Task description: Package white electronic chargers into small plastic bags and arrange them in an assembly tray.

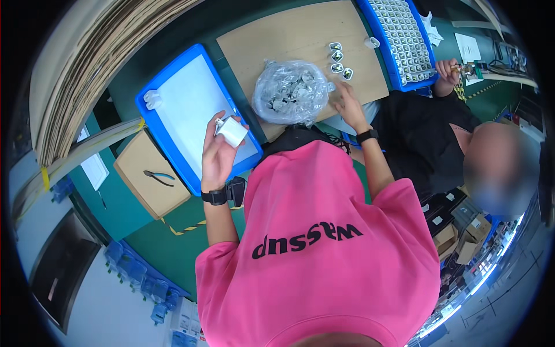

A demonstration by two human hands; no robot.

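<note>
White plastic block (pixel 233 133), box-shaped, in the left hand (pixel 218 151): we see it pinched between thumb and fingers, held over the right side of a blue tray (pixel 180 81). Tray has a pale bottom; we note small white pieces (pixel 152 99) lying together by its left corner.

Right hand (pixel 350 109): fingers loosely spread, nothing seen in their grip. It hovers beside a clear bag (pixel 312 113) full of small pale parts (pixel 291 91). One small white part (pixel 331 87) lies between the bag and the fingertips; we cannot tell whether they touch it.

Bag sits on a cardboard sheet (pixel 260 43), laid on the green tabletop (pixel 173 37). Beyond the right hand we count four white housings (pixel 336 57) close together, dark inside, and a further housing (pixel 372 43) tipped over near the sheet's right edge.

Farther right, a second blue tray (pixel 378 45) packed with rows of similar housings; a co-worker's hand (pixel 445 74) is at its near corner. Left side: pliers (pixel 159 176) on a cardboard box (pixel 139 162).
</note>
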